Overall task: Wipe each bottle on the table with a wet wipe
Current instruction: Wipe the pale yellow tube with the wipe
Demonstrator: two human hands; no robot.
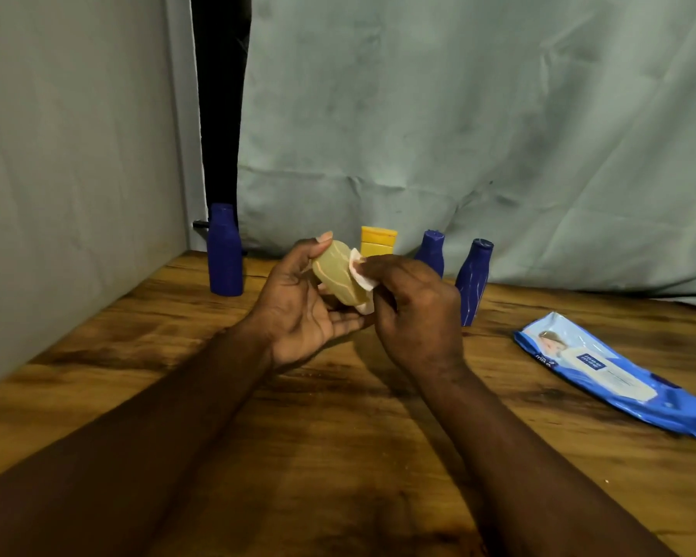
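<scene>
Both busy above the surface point(338, 444); my left grip point(298, 311) curls round the pale yellow bottle point(335, 273); my right grip point(414, 315) pinches the wet wipe point(359, 274) against it.

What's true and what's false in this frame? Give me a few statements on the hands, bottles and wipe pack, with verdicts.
1. The left hand holds the pale yellow bottle up off the table. True.
2. The right hand is empty. False: it holds a white wipe against the pale yellow bottle.
3. Three blue bottles stand on the table behind the hands. True.
4. The wipes pack stands upright on the left of the table. False: it lies flat on the table to the right of the hands.
</scene>
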